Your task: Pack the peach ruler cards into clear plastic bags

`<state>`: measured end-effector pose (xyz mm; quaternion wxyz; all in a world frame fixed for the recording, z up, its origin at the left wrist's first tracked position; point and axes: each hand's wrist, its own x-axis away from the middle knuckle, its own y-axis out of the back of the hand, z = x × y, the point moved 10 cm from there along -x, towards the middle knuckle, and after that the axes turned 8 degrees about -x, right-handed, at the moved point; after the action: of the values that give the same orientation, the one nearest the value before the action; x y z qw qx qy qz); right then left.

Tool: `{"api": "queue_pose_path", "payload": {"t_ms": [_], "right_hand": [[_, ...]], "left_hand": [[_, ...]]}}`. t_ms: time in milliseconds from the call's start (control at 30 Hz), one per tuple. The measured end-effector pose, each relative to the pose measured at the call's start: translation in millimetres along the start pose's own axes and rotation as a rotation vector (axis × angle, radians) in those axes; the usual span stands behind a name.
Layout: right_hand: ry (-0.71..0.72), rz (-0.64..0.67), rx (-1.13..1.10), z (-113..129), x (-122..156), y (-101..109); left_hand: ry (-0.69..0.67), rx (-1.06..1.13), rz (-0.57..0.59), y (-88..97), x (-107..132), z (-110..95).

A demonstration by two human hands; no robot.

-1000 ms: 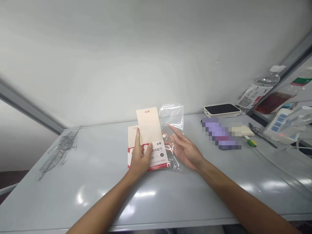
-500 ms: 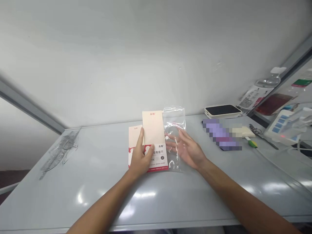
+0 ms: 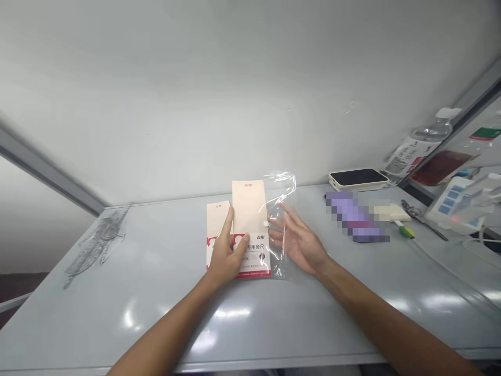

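Observation:
A cream card packet (image 3: 248, 209) with a white-and-red printed label stands upright at the middle of the desk. My left hand (image 3: 227, 253) grips it low down, thumb over its front and index finger pointing up along its left edge. Behind that hand, to the left, is a second, shorter cream packet (image 3: 216, 218) with a similar red band. From the taller packet's right side spreads a clear plastic flap (image 3: 287, 183) with a small white dot. My right hand (image 3: 299, 237) is at this flap, its outstretched fingers partly seen through the plastic.
A grey desk (image 3: 156, 318) meets a pale wall. At the right lie a phone (image 3: 358, 177), a blurred purple packet (image 3: 352, 214), scissors (image 3: 425, 222) and a white cable (image 3: 450, 266). Bottles (image 3: 418, 143) and a power strip (image 3: 454, 203) stand beyond. Crumpled clear plastic (image 3: 96, 245) lies left.
The taller packet has shifted slightly right and away from the shorter one. The clear flap has bent inward across its edge. My right hand has stayed nearly in place.

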<state>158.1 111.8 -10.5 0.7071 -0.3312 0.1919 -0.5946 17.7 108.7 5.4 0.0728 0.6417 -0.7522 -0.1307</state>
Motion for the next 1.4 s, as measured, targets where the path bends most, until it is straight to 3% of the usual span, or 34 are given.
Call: {"api": "queue_pose_path", "payload": {"t_ms": [200, 333, 533, 800, 1000, 1200, 1400], "right_hand": [[-0.021, 0.003, 0.061, -1, 3, -5], [-0.037, 0.028, 0.025, -5, 4, -9], [-0.017, 0.014, -0.033, 1, 0, -2], [-0.029, 0.007, -0.040, 0, 1, 1], [-0.101, 0.031, -0.004, -8, 2, 0], [-0.084, 0.049, 0.118, -8, 3, -4], [-0.034, 0.067, 0.209, -9, 5, -9]], "left_hand": [[0.051, -0.025, 0.122, -11.6, -1, 2], [0.037, -0.143, 0.093, -10.3, -2, 5], [0.066, 0.014, 0.024, -2.0, -6, 8], [0.108, 0.097, 0.323, -28.4, -9, 22], [0.133, -0.030, 0.266, -21.3, -12, 27], [-0.108, -0.410, 0.081, -6.4, -11, 4], [-0.318, -0.667, 0.042, -13.7, -3, -14]]}}
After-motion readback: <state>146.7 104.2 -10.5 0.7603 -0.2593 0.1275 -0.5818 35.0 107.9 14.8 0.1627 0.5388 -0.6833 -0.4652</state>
